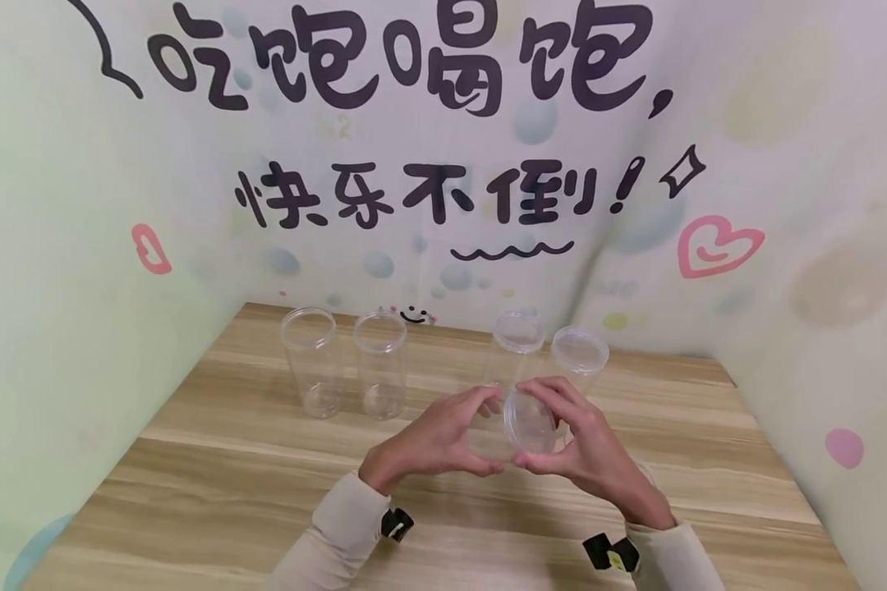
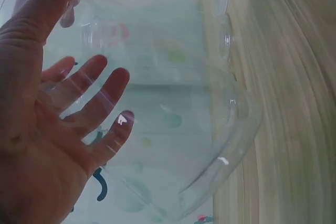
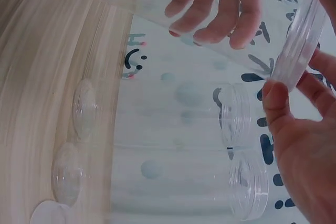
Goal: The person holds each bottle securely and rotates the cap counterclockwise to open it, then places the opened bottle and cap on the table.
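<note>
A clear plastic jar [image 1: 489,439] is held tilted above the table, its mouth end toward the right hand. My left hand [image 1: 436,435] grips its body with thumb and fingers on opposite sides; in the left wrist view the fingers show through the plastic, and the jar's base [image 2: 226,156] points down toward the wood. My right hand [image 1: 587,447] holds the round clear lid [image 3: 299,45] by its ribbed edge at the jar's mouth, thumb below and fingers above. Whether the lid is fully seated cannot be told.
Two clear jars, one [image 1: 313,361] beside another [image 1: 381,365], stand upright at the back left. At the back right stand two more, a jar [image 1: 517,335] and its neighbour [image 1: 580,353], partly behind the right hand. The wooden table [image 1: 214,492] meets printed walls.
</note>
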`<state>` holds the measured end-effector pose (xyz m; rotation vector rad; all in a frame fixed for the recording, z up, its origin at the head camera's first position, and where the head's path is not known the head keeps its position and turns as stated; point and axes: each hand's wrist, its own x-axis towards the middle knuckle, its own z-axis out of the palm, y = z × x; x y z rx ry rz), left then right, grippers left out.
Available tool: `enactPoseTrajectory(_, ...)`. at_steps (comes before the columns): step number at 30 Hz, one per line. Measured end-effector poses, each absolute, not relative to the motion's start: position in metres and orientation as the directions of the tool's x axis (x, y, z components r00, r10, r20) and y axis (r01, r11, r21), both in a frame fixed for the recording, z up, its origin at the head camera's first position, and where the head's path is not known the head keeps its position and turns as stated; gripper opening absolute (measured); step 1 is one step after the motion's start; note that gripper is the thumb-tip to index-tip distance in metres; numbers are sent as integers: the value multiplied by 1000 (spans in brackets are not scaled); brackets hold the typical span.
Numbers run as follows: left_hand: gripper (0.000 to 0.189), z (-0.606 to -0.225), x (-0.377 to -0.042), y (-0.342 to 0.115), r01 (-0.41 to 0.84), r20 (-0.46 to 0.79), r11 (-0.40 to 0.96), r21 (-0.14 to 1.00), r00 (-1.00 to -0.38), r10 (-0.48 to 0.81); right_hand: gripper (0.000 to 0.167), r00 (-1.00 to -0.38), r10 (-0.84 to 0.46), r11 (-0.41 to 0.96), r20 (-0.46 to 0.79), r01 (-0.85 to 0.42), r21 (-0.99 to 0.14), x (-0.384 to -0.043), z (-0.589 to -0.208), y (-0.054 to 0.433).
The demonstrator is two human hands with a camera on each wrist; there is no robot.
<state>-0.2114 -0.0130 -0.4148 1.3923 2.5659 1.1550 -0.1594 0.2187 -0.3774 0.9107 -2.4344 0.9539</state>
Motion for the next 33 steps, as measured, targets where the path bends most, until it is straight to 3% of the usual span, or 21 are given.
enactPoseTrajectory(4,84,-414,-212,-15,675,255,326,662,-612,748,76,-676,-496,547,546,-731,-409,-159,-375,221)
enactPoseTrajectory(8,84,-415,-212,-16,663,251,351,662,-636,730,80,-670,-511,544,539,-737,-401,-159,-375,220)
enactPoseTrajectory(16,92,-416,-205,-13,660,305,412,628,-696,650,94,-774,-392,561,498,-630,-537,-155,-380,217)
enactPoseTrajectory(19,90,-417,-203,-11,692,366,449,565,-698,615,91,-823,-321,570,468,-563,-599,-153,-381,214)
enactPoseTrajectory(27,87,-421,-203,-6,721,534,620,311,-672,513,58,-923,-173,628,345,-373,-683,-153,-383,209)
enactPoseTrajectory(33,87,-424,-204,-6,693,600,696,191,-643,476,58,-953,-122,657,277,-287,-697,-153,-382,203)
